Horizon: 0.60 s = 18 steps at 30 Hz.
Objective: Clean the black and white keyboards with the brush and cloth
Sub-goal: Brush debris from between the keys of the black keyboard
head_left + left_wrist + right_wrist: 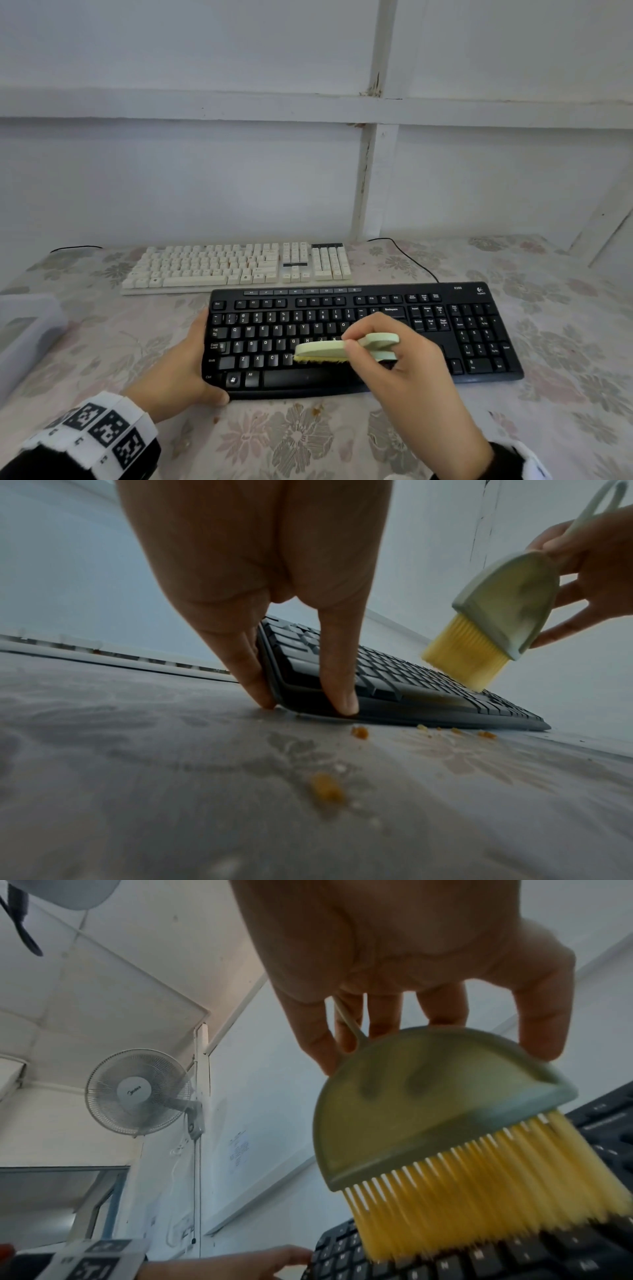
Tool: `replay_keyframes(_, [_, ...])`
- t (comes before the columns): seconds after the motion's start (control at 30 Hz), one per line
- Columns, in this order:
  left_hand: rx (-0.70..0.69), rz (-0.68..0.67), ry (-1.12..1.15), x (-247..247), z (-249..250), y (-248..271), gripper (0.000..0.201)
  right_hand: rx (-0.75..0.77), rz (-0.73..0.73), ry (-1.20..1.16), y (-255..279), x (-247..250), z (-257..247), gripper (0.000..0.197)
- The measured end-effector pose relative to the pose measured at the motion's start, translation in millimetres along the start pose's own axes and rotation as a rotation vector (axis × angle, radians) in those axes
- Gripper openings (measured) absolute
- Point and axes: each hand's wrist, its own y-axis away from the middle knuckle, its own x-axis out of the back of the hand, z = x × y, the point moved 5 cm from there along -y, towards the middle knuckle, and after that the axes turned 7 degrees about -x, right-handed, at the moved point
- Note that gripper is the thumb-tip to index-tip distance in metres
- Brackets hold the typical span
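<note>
We see the table (548,428) under a floral cover, carrying 2 keyboards: the black keyboard (479,329) lies toward the near edge, slightly right of centre, and the white keyboard (236,267) lies just behind it toward the far edge. Our left hand (178,370) braces the black keyboard's left end, fingers straight along that end and thumb on its near corner, not curled round it. Our right hand (411,359) has fingers and thumb clamped on the green brush (329,351), its yellow bristles down on the bottom letter row. Orange crumbs (359,732) lie on the cover just off the keyboard's near edge. No cloth shows in any view. Risks as we judge them: a hard stroke toward us would flick more crumbs onto the cover or off the table's near edge; a stroke away from us could throw them onto the white keyboard; stiff bristles may drive bits down between keys rather than out; if the left hand slips, the keyboard could skid right; and the pinch high on the brush looks loose enough to twist.
</note>
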Motion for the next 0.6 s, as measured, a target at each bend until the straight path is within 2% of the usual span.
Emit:
replay_keyframes(0.1, [-0.001,0.002,0.001,0,-1,0,0.120,-0.011,-0.029,0.047,1,-2,7,0.014])
replay_keyframes(0.3, [-0.002,0.000,-0.008,0,-4,-2,0.116,-0.075,0.085,0.100,0,28,28,0.012])
replay_keyframes(0.47, [-0.007,0.015,0.002,1,-3,-1,0.120,-0.041,0.034,-0.045,1,28,18,0.018])
replay_keyframes(0.6, [-0.008,0.010,-0.016,0,-2,-1,0.120,-0.076,0.097,-0.027,-2,39,30,0.019])
